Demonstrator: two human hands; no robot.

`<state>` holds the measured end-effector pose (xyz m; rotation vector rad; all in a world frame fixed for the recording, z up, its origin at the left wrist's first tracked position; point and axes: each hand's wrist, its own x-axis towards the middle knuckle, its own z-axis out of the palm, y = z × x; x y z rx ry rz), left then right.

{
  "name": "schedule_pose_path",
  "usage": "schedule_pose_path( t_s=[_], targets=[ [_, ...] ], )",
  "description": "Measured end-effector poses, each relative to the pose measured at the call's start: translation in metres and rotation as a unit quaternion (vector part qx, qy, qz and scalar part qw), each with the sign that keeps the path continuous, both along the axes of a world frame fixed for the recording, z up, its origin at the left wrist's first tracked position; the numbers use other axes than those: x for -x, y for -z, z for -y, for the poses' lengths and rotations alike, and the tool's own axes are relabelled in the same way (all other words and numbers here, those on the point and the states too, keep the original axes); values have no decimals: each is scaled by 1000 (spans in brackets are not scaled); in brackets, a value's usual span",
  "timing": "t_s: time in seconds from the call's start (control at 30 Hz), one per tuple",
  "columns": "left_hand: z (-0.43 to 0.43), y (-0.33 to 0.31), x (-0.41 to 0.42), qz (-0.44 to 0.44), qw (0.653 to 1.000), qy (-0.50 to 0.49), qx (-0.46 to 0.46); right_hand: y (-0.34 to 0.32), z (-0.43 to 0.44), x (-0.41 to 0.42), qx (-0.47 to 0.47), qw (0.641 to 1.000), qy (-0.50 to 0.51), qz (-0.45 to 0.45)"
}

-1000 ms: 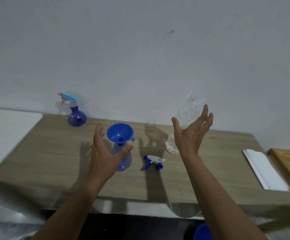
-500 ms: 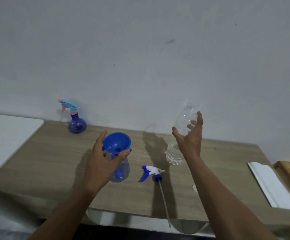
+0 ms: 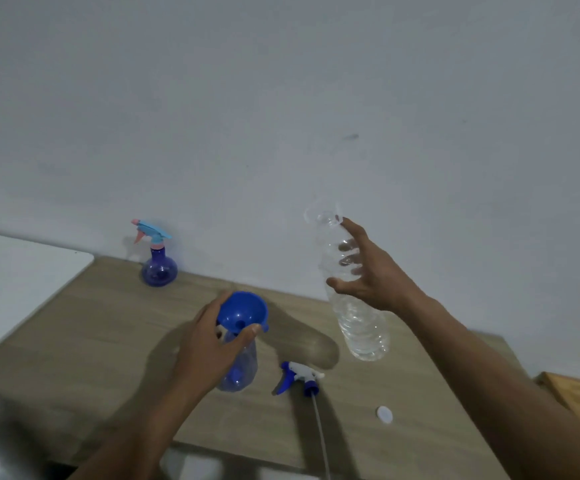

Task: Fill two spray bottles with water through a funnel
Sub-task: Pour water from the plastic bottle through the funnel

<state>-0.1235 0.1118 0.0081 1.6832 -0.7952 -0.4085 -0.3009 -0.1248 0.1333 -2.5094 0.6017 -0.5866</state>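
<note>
Head view, looking forward and down over a wooden table (image 3: pixel 84 344) set against a pale wall. Held clear of the tabletop in the right hand (image 3: pixel 368 275), fingers wrapped round the upper body and thumb pressed on the near side: a clear water bottle (image 3: pixel 357 320), uncapped as far as can be made out, long axis near upright with the open mouth leaning up and slightly left. Below and to the left of it, a blue funnel (image 3: pixel 241 311) seated in the neck of a clear spray bottle (image 3: pixel 238 367), steadied by the left hand (image 3: pixel 212 344), curled round the neck just under the bowl, thumb touching the rim on the near side. Funnel mouth facing up, well apart from the water bottle and lower than its base. Judged from this: a lean of the bottle mouth leftward and down over the bowl called for next, right hand doing the tipping, left only bracing. Lying flat between the hands, a blue-and-white trigger head (image 3: pixel 297 377) with its dip tube trailing toward the near edge; near it, a small white cap (image 3: pixel 384 414). Far back by the wall, untouched with its sprayer fitted, a second spray bottle (image 3: pixel 158 268).
</note>
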Motion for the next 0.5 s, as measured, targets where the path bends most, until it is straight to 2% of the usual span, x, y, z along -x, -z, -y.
schedule_pose_path(
  t_s=[0.13, 0.3, 0.5],
  targets=[
    [3, 7, -3, -11, 1000, -5, 14, -31, -18, -6, 44, 991, -68, -106],
    [2, 3, 2, 5, 999, 7, 35, -41, -35, -11, 89, 970, -101, -200],
    [4, 10, 0, -19, 999, -19, 21, -32, -49, -18, 121, 951, -119, -257]
  ],
)
